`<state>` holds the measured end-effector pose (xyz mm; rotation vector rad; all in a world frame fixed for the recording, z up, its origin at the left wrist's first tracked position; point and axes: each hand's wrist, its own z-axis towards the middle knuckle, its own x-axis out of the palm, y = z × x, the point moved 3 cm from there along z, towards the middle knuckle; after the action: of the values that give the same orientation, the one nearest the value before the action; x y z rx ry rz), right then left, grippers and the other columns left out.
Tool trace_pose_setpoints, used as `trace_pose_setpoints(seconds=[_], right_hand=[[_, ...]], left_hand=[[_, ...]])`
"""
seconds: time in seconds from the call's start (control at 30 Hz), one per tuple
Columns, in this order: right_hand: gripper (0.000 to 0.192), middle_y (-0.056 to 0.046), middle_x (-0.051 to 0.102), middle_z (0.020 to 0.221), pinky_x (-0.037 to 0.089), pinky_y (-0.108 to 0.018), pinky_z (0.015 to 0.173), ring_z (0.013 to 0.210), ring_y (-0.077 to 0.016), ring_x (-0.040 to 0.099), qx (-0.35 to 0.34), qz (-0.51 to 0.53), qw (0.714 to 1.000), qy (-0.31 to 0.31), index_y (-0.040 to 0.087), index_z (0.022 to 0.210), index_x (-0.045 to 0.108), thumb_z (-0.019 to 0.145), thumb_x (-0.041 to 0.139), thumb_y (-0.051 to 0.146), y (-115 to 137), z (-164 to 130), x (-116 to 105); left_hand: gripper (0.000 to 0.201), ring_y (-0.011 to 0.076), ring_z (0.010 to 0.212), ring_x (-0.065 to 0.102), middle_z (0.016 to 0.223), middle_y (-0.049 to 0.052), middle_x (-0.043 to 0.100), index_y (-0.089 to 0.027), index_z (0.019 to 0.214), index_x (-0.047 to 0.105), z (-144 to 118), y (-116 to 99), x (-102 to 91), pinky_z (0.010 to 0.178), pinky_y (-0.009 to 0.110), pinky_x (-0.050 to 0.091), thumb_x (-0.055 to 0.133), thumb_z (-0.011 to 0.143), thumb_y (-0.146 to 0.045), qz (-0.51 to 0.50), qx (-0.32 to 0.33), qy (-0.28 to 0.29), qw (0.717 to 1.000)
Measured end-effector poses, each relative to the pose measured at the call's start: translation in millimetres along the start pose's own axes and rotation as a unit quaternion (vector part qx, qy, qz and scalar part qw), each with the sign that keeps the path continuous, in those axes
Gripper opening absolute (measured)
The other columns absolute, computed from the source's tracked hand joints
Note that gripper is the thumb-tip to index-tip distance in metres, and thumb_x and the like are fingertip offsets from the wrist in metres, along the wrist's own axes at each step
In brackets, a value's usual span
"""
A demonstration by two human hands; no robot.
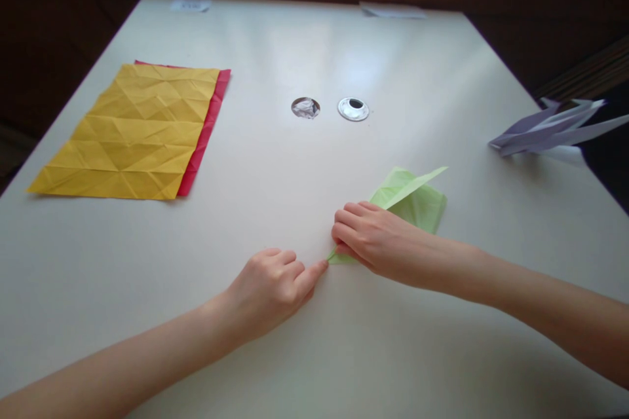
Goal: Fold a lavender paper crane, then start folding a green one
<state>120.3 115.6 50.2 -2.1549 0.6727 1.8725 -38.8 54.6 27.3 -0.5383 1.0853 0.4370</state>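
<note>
White table [275,353]: folded pale-green paper [415,200], pointed tip.

Office: desk [275,314] with cable grommets [352,109]

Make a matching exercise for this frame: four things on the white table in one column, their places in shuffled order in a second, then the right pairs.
Things:
1. creased yellow paper sheet
2. folded light green paper piece
3. folded lavender paper shape
4. round white cap

Places:
A. at the table's right edge
B. under the right hand, its tip by the left hand
C. table middle, beside a round hole
D. left side, on a red paper sheet

Pairs: 1-D, 2-B, 3-A, 4-C
</note>
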Motion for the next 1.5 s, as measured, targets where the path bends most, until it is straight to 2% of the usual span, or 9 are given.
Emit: trace_pose_setpoints(seconds=[0.2,0.3,0.37,0.43,0.73,0.9,1.27,1.5], right_hand=[[0.019,-0.004,0.050,0.072,0.027,-0.028,0.063,0.067,-0.0150,0.040,-0.003,0.025,0.999,0.020,0.015,0.072,0.050,0.088,0.039,0.018,-2,5,-2],[0.015,-0.004,0.049,0.071,0.026,-0.028,0.062,0.065,-0.0144,0.038,-0.010,0.016,0.999,0.028,0.015,0.071,0.049,0.084,0.043,0.014,-2,6,-2],[0.013,-0.004,0.049,0.071,0.026,-0.028,0.061,0.064,-0.0141,0.037,-0.015,0.013,0.999,0.036,0.015,0.070,0.049,0.082,0.046,0.012,-2,6,-1],[0.012,-0.003,0.049,0.071,0.026,-0.028,0.061,0.064,-0.0142,0.037,-0.017,0.015,0.999,0.038,0.015,0.071,0.050,0.081,0.047,0.012,-3,6,-1],[0.010,-0.003,0.051,0.076,0.027,-0.027,0.063,0.068,-0.0145,0.041,-0.007,0.070,0.997,0.036,0.015,0.075,0.051,0.082,0.046,0.010,-9,0,-5],[0.009,-0.004,0.051,0.074,0.026,-0.027,0.062,0.067,-0.0145,0.040,-0.006,0.059,0.997,0.039,0.015,0.075,0.052,0.078,0.048,0.007,-8,1,-5],[0.014,-0.004,0.048,0.071,0.024,-0.027,0.059,0.063,-0.0148,0.036,0.000,0.012,0.998,0.065,0.015,0.071,0.050,0.068,0.048,0.002,-3,5,-6],[0.010,-0.005,0.048,0.069,0.024,-0.028,0.057,0.060,-0.0147,0.037,0.007,0.003,0.994,0.112,0.015,0.070,0.052,0.068,0.048,0.005,0,12,-14]], left_hand=[[0.015,0.0121,0.053,0.048,0.055,-0.002,0.052,-0.013,0.093,0.059,3,0,-1.3,0.045,0.025,0.036,0.048,0.083,-0.010,0.015,0.008,0.007,1.000],[0.015,0.0155,0.074,0.056,0.080,0.005,0.062,-0.010,0.094,0.058,5,-1,-0.4,0.060,0.028,0.047,0.050,0.082,-0.008,0.016,0.036,0.012,0.999],[0.017,0.0181,0.090,0.056,0.097,0.009,0.063,-0.008,0.097,0.058,5,-2,0.3,0.073,0.030,0.049,0.049,0.082,-0.007,0.008,0.058,0.006,0.998],[0.020,0.0192,0.098,0.055,0.104,0.010,0.062,-0.006,0.101,0.057,5,-3,0.8,0.079,0.030,0.049,0.049,0.083,-0.008,0.006,0.073,0.002,0.997],[0.025,0.0211,0.099,0.056,0.110,0.010,0.061,-0.006,0.107,0.057,5,-4,-1.3,0.082,0.033,0.048,0.046,0.085,-0.008,0.051,0.108,0.021,0.993],[0.030,0.0204,0.102,0.054,0.110,0.011,0.061,-0.006,0.115,0.052,6,-3,1.9,0.083,0.032,0.047,0.044,0.086,-0.007,0.027,0.081,0.035,0.996],[0.033,0.0193,0.101,0.053,0.110,0.012,0.059,-0.007,0.116,0.049,8,-1,4.0,0.084,0.033,0.048,0.042,0.084,-0.006,-0.038,0.036,0.045,0.998],[0.032,0.0196,0.099,0.053,0.110,0.011,0.059,-0.007,0.115,0.051,9,-1,4.0,0.083,0.032,0.047,0.042,0.083,-0.005,-0.025,0.045,0.045,0.998]])
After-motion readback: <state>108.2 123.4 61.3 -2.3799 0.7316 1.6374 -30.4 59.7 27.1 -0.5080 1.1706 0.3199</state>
